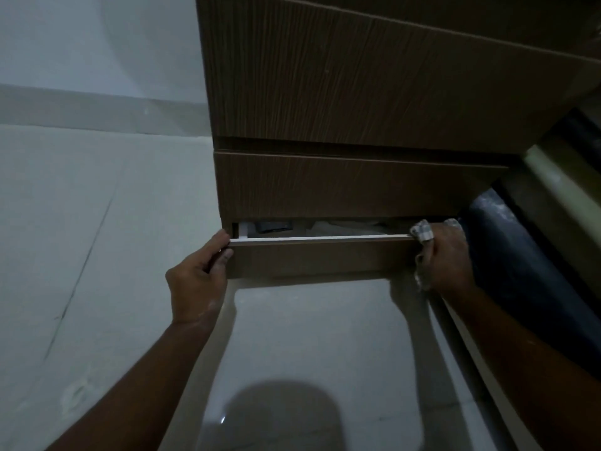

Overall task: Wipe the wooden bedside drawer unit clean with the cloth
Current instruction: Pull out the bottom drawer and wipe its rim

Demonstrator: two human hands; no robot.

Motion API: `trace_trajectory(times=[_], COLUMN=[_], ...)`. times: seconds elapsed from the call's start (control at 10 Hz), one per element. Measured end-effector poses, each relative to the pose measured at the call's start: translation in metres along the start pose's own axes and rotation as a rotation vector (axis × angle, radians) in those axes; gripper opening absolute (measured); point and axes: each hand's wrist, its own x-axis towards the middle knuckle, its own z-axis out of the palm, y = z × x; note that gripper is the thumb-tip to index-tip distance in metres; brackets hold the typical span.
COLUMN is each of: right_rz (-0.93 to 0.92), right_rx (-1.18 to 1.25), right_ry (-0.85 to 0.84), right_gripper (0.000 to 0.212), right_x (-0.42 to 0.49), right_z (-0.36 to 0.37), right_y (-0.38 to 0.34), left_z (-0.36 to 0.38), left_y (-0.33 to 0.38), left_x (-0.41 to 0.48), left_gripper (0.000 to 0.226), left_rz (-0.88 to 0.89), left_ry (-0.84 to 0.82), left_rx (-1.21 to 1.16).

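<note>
Head view: bottom drawer (320, 257) of the wooden drawer unit (357, 102) sat slightly open. Left hand (197, 281) gripped its left end, fingers (224, 253) curled on the edge. Right hand (444, 255) clamped the checked cloth (421, 232) against the right end, cloth bunched under the fingers.

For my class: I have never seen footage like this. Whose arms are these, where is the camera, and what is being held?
There is no machine here. A person wears one wide-angle camera on the head, looking forward and down, so both arms reach in from the bottom of the picture. Ahead stands a wooden bedside drawer unit on a pale tiled floor. Its bottom drawer is pulled slightly open; the contents are too dark to name. The left hand grips the drawer front's left end. The right hand grips the right end with a checked cloth bunched in it. A dark object beside the unit is unclear.
</note>
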Motion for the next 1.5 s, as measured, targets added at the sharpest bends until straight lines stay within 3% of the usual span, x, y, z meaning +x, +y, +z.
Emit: trace_trajectory(times=[0.1, 0.2, 0.3, 0.4, 0.5, 0.8, 0.9, 1.0, 1.1, 1.2, 1.3, 1.4, 1.5], right_rz=[0.114, 0.233, 0.427, 0.394, 0.252, 0.008, -0.188, -0.509, -0.759, -0.859, -0.939, -1.024, -1.063], right_rx=[0.017, 0.175, 0.396, 0.69, 0.759, 0.955, 0.913, 0.862, 0.643, 0.288, 0.071, 0.038, 0.045], right_ry=[0.01, 0.163, 0.468, 0.641, 0.776, 0.558, 0.512, 0.468, 0.435, 0.455, 0.432, 0.315, 0.261], right_gripper=[0.031, 0.008, 0.025, 0.033, 0.027, 0.046, 0.039, 0.02, 0.023, 0.037, 0.056, 0.062, 0.059], right_x=[0.006, 0.011, 0.007, 0.002, 0.0, -0.04, -0.05, -0.04, -0.02, -0.007, -0.008, -0.008, -0.011], right_z=[0.003, 0.008, 0.015, 0.009, 0.001, 0.018, 0.045, 0.067, 0.091, 0.115, 0.133, 0.14, 0.144], right_y=[0.012, 0.005, -0.005, -0.024, -0.053, -0.152, -0.177, -0.198, -0.21, -0.203, -0.199, -0.205, -0.221], left_z=[-0.007, -0.012, -0.01, -0.005, -0.001, 0.007, 0.006, 0.004, 0.002, 0.004, 0.008, 0.015, 0.014], left_y=[0.0, 0.002, 0.004, 0.006, 0.006, -0.004, -0.009, -0.017, -0.03, -0.036, -0.045, -0.055, -0.069], left_x=[0.004, 0.008, 0.01, 0.012, 0.018, 0.042, 0.038, 0.029, 0.022, 0.025, 0.029, 0.035, 0.036], left_gripper=[0.031, 0.022, 0.018, 0.018, 0.018, 0.014, 0.017, 0.039, 0.073, 0.084, 0.063, 0.066, 0.069], left_rz=[0.019, 0.053, 0.061, 0.029, 0.022, 0.006, 0.087, 0.216, 0.364, 0.305, 0.226, 0.177, 0.202], left_ry=[0.029, 0.042, 0.033, 0.035, 0.041, 0.048, 0.054, -0.019, -0.199, -0.454, -0.515, -0.531, -0.493], left_rx=[0.012, 0.069, 0.097, 0.118, 0.119, 0.098, 0.107, 0.19, 0.324, 0.342, 0.336, 0.305, 0.436])
